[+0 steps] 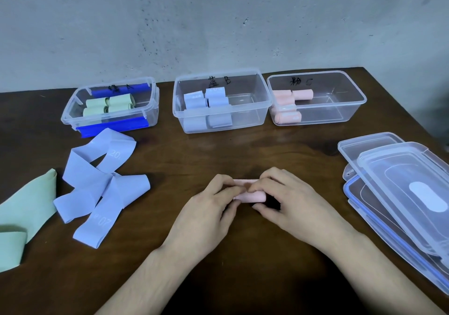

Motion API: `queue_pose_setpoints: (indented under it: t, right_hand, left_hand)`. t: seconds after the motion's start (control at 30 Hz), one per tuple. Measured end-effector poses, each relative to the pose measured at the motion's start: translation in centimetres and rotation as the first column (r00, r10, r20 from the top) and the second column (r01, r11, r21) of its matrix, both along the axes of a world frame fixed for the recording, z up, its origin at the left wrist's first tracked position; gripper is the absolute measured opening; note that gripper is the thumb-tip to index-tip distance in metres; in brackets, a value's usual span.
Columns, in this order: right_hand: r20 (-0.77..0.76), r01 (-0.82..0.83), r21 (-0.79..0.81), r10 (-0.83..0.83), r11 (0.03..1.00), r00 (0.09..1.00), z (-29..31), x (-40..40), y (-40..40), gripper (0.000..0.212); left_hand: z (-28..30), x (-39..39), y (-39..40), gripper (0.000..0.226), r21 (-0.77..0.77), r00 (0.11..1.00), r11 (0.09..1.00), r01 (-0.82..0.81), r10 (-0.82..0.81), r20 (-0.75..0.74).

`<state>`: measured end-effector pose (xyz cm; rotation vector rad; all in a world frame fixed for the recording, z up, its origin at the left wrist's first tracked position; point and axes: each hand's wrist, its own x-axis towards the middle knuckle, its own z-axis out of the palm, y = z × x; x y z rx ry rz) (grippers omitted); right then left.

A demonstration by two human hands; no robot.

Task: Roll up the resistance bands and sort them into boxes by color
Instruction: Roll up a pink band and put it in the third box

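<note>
Pink band (250,196), rolled into a short tube, sits low over the near middle of the counter (243,149) between your two hands. Your left hand (206,208) curls its fingers over the roll's left end, and your right hand (284,200) pinches the right end, thumb below and fingertips on top.

Along the far edge stand three clear boxes: the left box (73,118), with blue clips, holds green rolls (109,104); the middle box (243,118) holds blue rolls (206,106); the right box (340,110) holds pink rolls (291,106) at its left end.

Unrolled blue bands (97,188) lie tangled on the counter to your left, with a loose green band (26,208) beside them at the frame's edge. Stacked clear lids (401,193) rest to your right.
</note>
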<state>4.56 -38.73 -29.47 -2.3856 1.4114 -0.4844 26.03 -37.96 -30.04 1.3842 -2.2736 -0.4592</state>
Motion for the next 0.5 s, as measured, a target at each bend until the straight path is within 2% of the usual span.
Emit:
queue_pose_setpoints:
  t: [0.2,0.4,0.5]
  right_hand:
    - [0.027,0.016,-0.035,-0.015,0.999,1.0,-0.3,0.0,-0.6,0.021]
    - [-0.091,0.036,-0.101,-0.045,0.994,0.995,-0.1,0.0,-0.9,0.035]
    - [-0.132,0.028,-0.071,-0.037,0.997,0.991,-0.1,0.2,-1.2,0.041]
  left_hand:
    - [0.0,-0.2,0.0,0.029,-0.02,1.0,1.0,-0.003,0.004,0.029]
    - [-0.1,-0.7,-1.0,0.034,-0.066,0.995,0.997,-0.043,0.049,0.084]
    - [-0.1,-0.9,-1.3,0.037,-0.072,0.988,0.996,-0.062,0.071,0.137]
